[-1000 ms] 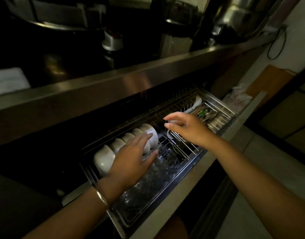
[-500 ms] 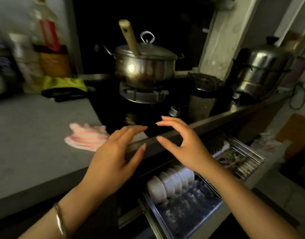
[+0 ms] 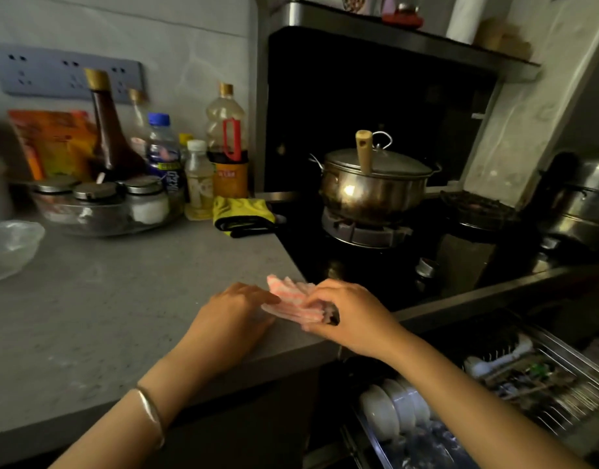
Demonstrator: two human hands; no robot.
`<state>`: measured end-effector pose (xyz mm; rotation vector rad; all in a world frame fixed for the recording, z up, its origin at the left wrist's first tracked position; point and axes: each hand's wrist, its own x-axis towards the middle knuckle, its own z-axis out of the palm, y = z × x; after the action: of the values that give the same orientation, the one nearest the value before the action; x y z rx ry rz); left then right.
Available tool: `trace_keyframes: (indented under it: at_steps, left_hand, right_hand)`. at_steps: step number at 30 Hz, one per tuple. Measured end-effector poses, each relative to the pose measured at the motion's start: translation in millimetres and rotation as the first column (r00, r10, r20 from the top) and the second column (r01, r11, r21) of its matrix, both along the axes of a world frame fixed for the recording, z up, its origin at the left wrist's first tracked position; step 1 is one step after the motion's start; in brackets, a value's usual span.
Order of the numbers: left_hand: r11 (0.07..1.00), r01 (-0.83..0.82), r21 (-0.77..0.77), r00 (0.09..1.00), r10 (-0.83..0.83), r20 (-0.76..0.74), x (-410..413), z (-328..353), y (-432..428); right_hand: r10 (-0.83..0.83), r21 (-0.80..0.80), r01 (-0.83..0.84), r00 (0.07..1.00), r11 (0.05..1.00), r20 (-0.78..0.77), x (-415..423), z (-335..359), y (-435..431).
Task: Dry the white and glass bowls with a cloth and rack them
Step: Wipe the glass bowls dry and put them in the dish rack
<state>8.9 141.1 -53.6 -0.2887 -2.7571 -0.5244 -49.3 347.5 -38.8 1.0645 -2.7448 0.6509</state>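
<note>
Lidded steel pot (image 3: 369, 194) on stove burner (image 3: 362, 233), bottles (image 3: 163, 147) leftward.

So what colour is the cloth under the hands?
The cloth is pink with white stripes; the head view shows it.

You stand in a home kitchen: a lidded pot (image 3: 372, 187) sits on a gas burner (image 3: 362, 230), sauce bottles (image 3: 223, 140) line the desk (image 3: 88, 309), and bowls (image 3: 393, 409) fill a pull-out rack (image 3: 562, 384).
</note>
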Motion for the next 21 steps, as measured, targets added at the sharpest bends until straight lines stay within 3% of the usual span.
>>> trace_keyframes:
  at_steps: [6,12,13,15,18,21]
  left_hand:
    - [0.998,0.012,-0.068,1.0,-0.013,-0.01,-7.0,5.8,-4.0]
    - [0.993,0.023,-0.114,1.0,-0.025,-0.016,-9.9,10.3,-5.4]
    - [0.996,0.044,-0.071,0.997,-0.048,-0.052,-10.2,11.4,-6.7]
    - [0.983,0.089,0.158,0.99,-0.07,-0.121,-9.6,18.0,-9.0]
    - [0.823,0.174,0.541,0.984,-0.124,-0.128,-8.0,38.7,-8.7]
    - [0.747,0.208,0.632,0.976,-0.121,-0.179,-5.4,59.6,-10.0]
  right_hand:
    - [-0.014,0.091,0.031,0.983,0.995,-0.181,1.5,4.2,-4.6]
    - [-0.051,0.005,0.053,0.985,0.999,-0.163,2.8,10.5,-5.9]
    - [-0.056,-0.016,0.054,0.984,0.998,-0.167,2.6,11.7,-5.3]
    - [-0.066,-0.119,0.051,0.99,0.992,-0.121,1.4,16.7,-4.4]
    - [-0.023,-0.345,0.054,0.995,0.937,0.093,0.3,31.7,-9.8]
    - [0.109,-0.511,0.108,0.92,0.853,0.377,6.8,48.4,-28.1]
